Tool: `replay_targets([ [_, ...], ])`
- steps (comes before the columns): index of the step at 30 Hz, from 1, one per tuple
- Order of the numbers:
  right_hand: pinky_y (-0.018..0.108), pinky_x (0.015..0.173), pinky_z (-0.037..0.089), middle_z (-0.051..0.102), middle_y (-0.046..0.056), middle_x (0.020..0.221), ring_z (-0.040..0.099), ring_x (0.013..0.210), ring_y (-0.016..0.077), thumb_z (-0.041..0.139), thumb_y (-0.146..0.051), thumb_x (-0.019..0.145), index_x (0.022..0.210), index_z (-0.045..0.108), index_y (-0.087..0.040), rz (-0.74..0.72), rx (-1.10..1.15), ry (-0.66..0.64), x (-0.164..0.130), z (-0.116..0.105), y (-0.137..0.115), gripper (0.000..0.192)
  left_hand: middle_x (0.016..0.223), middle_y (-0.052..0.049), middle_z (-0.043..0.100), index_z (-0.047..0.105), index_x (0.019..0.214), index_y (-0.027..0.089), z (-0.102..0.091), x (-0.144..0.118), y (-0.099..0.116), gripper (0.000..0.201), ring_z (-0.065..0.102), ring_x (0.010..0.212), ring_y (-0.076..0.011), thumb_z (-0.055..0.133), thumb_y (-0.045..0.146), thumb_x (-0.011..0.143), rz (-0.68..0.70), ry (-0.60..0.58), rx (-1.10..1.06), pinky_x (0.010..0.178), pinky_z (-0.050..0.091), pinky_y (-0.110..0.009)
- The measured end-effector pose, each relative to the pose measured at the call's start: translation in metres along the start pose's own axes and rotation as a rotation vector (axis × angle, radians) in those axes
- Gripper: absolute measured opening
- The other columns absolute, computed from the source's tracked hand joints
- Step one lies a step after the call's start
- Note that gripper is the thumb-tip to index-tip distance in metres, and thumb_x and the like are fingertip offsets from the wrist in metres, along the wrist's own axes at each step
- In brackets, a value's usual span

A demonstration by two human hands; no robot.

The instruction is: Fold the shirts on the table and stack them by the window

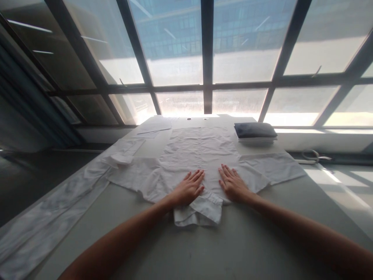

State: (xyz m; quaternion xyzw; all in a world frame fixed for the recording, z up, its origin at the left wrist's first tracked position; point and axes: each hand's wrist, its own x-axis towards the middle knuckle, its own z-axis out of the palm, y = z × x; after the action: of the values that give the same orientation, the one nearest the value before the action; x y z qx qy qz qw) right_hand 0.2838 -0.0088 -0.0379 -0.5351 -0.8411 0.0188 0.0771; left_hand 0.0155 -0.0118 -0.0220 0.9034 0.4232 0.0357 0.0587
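Note:
A white shirt [201, 149] lies spread on the table, its sleeves stretched out to both sides and its collar [201, 214] toward me. My left hand [189, 188] rests flat on the shirt just left of its middle, beside the collar, fingers extended. On the other side of the middle, my right hand [232, 184] also presses flat on the cloth, fingers pointing away from me. Neither hand grips anything. Small wrinkles run across the shirt's body and sleeves.
The pale table [145, 249] reaches to a large window. Folded dark cloth [255, 130] sits atop white pieces at the back right. Thin white sheets [153, 130] lie at the back left. Long white fabric [67, 202] runs along the left edge. A curtain [32, 85] hangs at left.

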Motion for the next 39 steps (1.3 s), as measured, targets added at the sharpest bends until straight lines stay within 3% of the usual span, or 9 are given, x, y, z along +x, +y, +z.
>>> replay_targets([
  [8, 0.045, 0.126, 0.017, 0.024, 0.016, 0.168, 0.02, 0.157, 0.0249, 0.03, -0.035, 0.106, 0.161, 0.034, -0.008, 0.054, -0.018, -0.024, -0.018, -0.005, 0.015, 0.062, 0.171, -0.01, 0.013, 0.021, 0.165, 0.015, -0.003, -0.002, 0.006, 0.065, 0.006, 0.159, -0.0216, 0.022, 0.049, 0.11, -0.006, -0.042, -0.014, 0.128, 0.008, -0.046],
  [14, 0.046, 0.126, 0.019, 0.028, 0.016, 0.167, 0.023, 0.156, 0.026, 0.032, -0.034, 0.104, 0.159, 0.037, -0.008, 0.064, 0.013, -0.032, -0.015, -0.007, 0.012, 0.061, 0.17, -0.01, 0.02, 0.019, 0.166, 0.019, -0.016, 0.007, -0.015, 0.07, 0.014, 0.158, -0.0238, 0.022, 0.059, 0.108, 0.016, -0.139, -0.142, 0.127, 0.016, -0.045],
  [16, 0.046, 0.126, 0.019, 0.028, 0.016, 0.167, 0.024, 0.156, 0.0259, 0.032, -0.034, 0.104, 0.159, 0.038, -0.008, 0.068, 0.02, -0.031, -0.016, -0.006, 0.012, 0.061, 0.169, -0.01, 0.023, 0.02, 0.166, 0.021, -0.019, 0.009, -0.024, 0.069, 0.019, 0.158, -0.0243, 0.021, 0.059, 0.108, -0.015, -0.107, -0.15, 0.126, 0.02, -0.044],
  [22, 0.046, 0.125, 0.02, 0.029, 0.016, 0.167, 0.025, 0.155, 0.0261, 0.033, -0.034, 0.105, 0.159, 0.039, -0.009, 0.062, 0.021, -0.018, -0.017, -0.001, 0.017, 0.06, 0.17, -0.006, 0.022, 0.025, 0.165, 0.027, -0.009, 0.005, -0.041, 0.063, 0.014, 0.158, -0.0275, 0.027, 0.055, 0.109, -0.101, 0.023, 0.009, 0.127, 0.015, -0.054],
  [26, 0.046, 0.126, 0.019, 0.029, 0.016, 0.167, 0.025, 0.156, 0.0261, 0.032, -0.035, 0.105, 0.159, 0.039, -0.009, 0.052, 0.018, -0.01, -0.017, -0.001, 0.018, 0.06, 0.17, -0.006, 0.025, 0.028, 0.164, 0.028, -0.009, -0.001, -0.062, 0.06, 0.016, 0.158, -0.0307, 0.027, 0.052, 0.109, -0.246, 0.038, 0.029, 0.125, 0.016, -0.058],
  [29, 0.046, 0.126, 0.02, 0.03, 0.016, 0.167, 0.025, 0.155, 0.0263, 0.032, -0.034, 0.105, 0.158, 0.039, -0.008, 0.056, 0.013, -0.006, -0.018, -0.001, 0.017, 0.059, 0.169, -0.01, 0.025, 0.03, 0.163, 0.023, -0.013, -0.007, -0.084, 0.061, 0.016, 0.157, -0.0338, 0.026, 0.05, 0.109, -0.422, 0.057, 0.06, 0.124, 0.018, -0.06],
  [32, 0.047, 0.125, 0.021, 0.031, 0.016, 0.166, 0.026, 0.155, 0.0263, 0.033, -0.032, 0.105, 0.158, 0.04, -0.009, 0.055, 0.016, 0.006, -0.018, -0.002, 0.016, 0.058, 0.17, -0.012, 0.024, 0.032, 0.163, 0.019, -0.017, -0.011, -0.097, 0.061, 0.018, 0.157, -0.0343, 0.024, 0.048, 0.109, -0.511, 0.075, 0.077, 0.123, 0.02, -0.059],
  [35, 0.047, 0.125, 0.022, 0.031, 0.016, 0.166, 0.027, 0.155, 0.0264, 0.033, -0.033, 0.105, 0.158, 0.041, -0.01, 0.061, 0.026, 0.011, -0.018, -0.003, 0.015, 0.058, 0.169, -0.014, 0.024, 0.034, 0.162, 0.019, -0.021, -0.012, -0.097, 0.061, 0.02, 0.157, -0.0348, 0.024, 0.049, 0.109, -0.519, 0.077, 0.081, 0.123, 0.021, -0.06],
  [39, 0.047, 0.126, 0.021, 0.032, 0.016, 0.166, 0.026, 0.155, 0.0266, 0.034, -0.031, 0.104, 0.157, 0.041, -0.009, 0.098, 0.037, -0.015, -0.016, -0.005, 0.011, 0.058, 0.169, -0.015, 0.027, 0.039, 0.159, 0.02, -0.022, -0.006, -0.077, 0.061, 0.019, 0.156, -0.0374, 0.029, 0.052, 0.108, -0.484, 0.081, 0.091, 0.122, 0.019, -0.065],
])
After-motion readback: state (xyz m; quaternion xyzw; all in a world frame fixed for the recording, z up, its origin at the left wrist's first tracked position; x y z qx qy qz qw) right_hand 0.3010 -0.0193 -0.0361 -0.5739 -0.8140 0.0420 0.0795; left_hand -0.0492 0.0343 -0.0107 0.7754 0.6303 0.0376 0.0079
